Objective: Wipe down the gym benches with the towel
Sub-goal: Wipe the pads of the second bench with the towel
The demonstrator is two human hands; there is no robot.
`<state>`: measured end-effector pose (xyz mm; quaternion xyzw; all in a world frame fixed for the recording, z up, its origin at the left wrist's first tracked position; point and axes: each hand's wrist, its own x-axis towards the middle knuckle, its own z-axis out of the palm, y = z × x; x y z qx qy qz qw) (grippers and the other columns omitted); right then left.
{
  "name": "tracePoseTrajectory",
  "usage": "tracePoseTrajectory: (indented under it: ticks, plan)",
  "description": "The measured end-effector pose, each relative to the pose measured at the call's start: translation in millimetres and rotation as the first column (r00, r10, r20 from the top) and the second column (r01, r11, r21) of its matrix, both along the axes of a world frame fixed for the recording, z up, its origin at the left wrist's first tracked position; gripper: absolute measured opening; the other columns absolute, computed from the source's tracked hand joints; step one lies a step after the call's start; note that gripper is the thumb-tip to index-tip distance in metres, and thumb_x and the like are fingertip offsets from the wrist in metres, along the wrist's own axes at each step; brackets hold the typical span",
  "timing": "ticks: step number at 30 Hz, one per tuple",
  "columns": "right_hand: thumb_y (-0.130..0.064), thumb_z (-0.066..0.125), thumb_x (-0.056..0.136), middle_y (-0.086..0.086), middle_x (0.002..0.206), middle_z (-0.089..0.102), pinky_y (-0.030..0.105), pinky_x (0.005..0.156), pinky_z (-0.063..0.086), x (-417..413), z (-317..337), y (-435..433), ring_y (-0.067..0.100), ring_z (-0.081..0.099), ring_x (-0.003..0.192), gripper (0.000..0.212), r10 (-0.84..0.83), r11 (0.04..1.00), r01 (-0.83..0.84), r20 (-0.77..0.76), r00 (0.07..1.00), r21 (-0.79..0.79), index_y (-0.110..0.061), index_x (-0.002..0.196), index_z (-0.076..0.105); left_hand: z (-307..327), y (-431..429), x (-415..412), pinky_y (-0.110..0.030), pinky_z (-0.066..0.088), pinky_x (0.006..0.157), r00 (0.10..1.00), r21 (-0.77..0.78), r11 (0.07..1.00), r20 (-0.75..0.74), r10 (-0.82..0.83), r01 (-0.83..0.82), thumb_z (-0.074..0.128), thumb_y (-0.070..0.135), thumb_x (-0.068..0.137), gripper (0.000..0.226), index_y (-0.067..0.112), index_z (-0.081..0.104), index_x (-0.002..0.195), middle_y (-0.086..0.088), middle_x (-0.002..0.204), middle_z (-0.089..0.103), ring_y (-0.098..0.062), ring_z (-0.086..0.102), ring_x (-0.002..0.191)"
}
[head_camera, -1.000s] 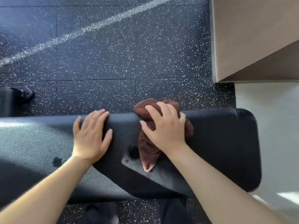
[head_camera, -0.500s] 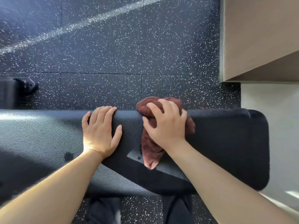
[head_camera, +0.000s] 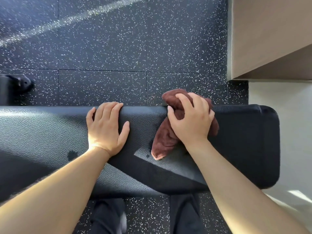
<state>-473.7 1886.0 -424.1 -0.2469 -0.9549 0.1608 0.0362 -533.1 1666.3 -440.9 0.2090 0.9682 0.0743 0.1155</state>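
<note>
A black padded gym bench (head_camera: 244,141) runs across the view from left to right. On its far edge lies a crumpled brown towel (head_camera: 164,141), and my right hand (head_camera: 190,122) grips it, fingers curled over the bunched top. One corner of the towel trails toward me on the pad. My left hand (head_camera: 106,128) rests flat on the bench to the left of the towel, its fingers hooked over the far edge. A small dark wet spot (head_camera: 71,154) shows on the pad near my left wrist.
Black speckled rubber flooring (head_camera: 118,48) lies beyond the bench. A beige wall or cabinet (head_camera: 270,39) stands at the upper right, pale floor (head_camera: 295,141) below it. A black equipment part (head_camera: 15,85) sits at the far left. My dark trouser legs (head_camera: 108,217) show below the bench.
My right hand has slid the towel to the right along the bench's far edge. My left hand has stayed pressed on the pad, now farther from the towel.
</note>
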Motion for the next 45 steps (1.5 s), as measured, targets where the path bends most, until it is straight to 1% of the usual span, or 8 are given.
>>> tracePoseTrajectory:
  ticks: [9,17,27,30,34,38,42,45]
  plan:
    - [-0.044,0.061,0.080,0.005,0.122,0.059,0.049,0.081,0.040,71,-12,-84,0.028,0.052,0.113,0.033,0.122,0.985,-0.112,-0.068,0.990,0.133,-0.029,0.110,0.060,2,-2,1,-0.046,0.013,0.112,1.000,0.043,0.999,0.014,-0.023,0.022,0.031,0.046,0.088,0.056,0.018,0.040,0.136,0.001,0.140,0.044,-0.021,0.032,0.133]
    - [-0.047,0.062,0.082,0.005,0.116,0.065,0.044,0.074,0.045,158,-14,-105,0.027,0.060,0.107,0.031,0.115,0.977,-0.096,-0.091,0.989,0.191,-0.028,0.104,0.070,9,-31,46,-0.056,0.013,0.113,0.955,0.110,0.950,0.027,-0.296,0.291,0.039,0.033,0.088,0.055,0.014,0.038,0.140,-0.004,0.153,0.030,-0.026,0.024,0.138]
    - [-0.041,0.062,0.085,0.012,0.120,0.058,0.051,0.076,0.047,196,-14,-13,0.033,0.051,0.112,0.034,-0.221,0.955,0.253,-0.199,0.955,0.155,-0.019,0.111,0.065,-5,-37,103,-0.050,0.008,0.114,0.970,0.020,0.971,-0.043,-0.237,0.238,0.034,0.047,0.086,0.065,0.021,0.028,0.145,0.000,0.156,0.021,-0.023,0.014,0.143]
    - [-0.042,0.066,0.082,0.010,0.119,0.060,0.048,0.077,0.045,194,-18,-44,0.032,0.053,0.110,0.033,-0.176,0.968,0.213,-0.245,0.953,0.132,-0.021,0.108,0.068,-6,-36,103,-0.049,0.008,0.114,0.970,0.039,0.972,-0.073,-0.230,0.233,0.035,0.047,0.085,0.064,0.022,0.028,0.144,0.001,0.156,0.022,-0.023,0.016,0.143]
    - [-0.044,0.070,0.077,0.007,0.115,0.064,0.043,0.077,0.041,194,-22,-98,0.030,0.058,0.105,0.030,0.017,0.992,0.015,-0.254,0.967,0.126,-0.026,0.102,0.071,-5,-35,104,-0.051,0.011,0.114,0.970,0.052,0.971,-0.083,-0.227,0.232,0.036,0.046,0.084,0.064,0.021,0.030,0.143,0.000,0.155,0.023,-0.024,0.017,0.142]
    - [-0.044,0.068,0.080,0.007,0.113,0.066,0.043,0.077,0.044,199,-26,-96,0.030,0.061,0.104,0.030,0.119,0.983,-0.072,-0.280,0.953,0.172,-0.025,0.102,0.072,-6,-36,105,-0.050,0.009,0.115,0.970,0.072,0.970,-0.096,-0.225,0.232,0.035,0.046,0.085,0.064,0.022,0.029,0.143,0.000,0.155,0.023,-0.023,0.015,0.143]
    - [-0.043,0.068,0.082,0.014,0.112,0.064,0.043,0.076,0.047,219,-33,-74,0.034,0.061,0.102,0.034,-0.042,0.973,0.115,-0.335,0.941,0.202,-0.016,0.103,0.072,-8,-38,105,-0.049,0.004,0.116,0.967,0.111,0.961,-0.075,-0.245,0.252,0.032,0.047,0.088,0.062,0.023,0.027,0.145,0.002,0.157,0.018,-0.022,0.011,0.145]
    - [-0.037,0.070,0.083,0.017,0.111,0.063,0.043,0.085,0.044,215,-39,-84,0.037,0.059,0.103,0.033,-0.186,0.955,0.261,-0.400,0.898,0.141,-0.010,0.103,0.072,-8,-46,105,-0.044,0.003,0.116,0.961,0.196,0.941,-0.074,-0.266,0.276,0.036,0.039,0.092,0.056,0.021,0.033,0.144,0.000,0.156,0.022,-0.022,0.013,0.145]
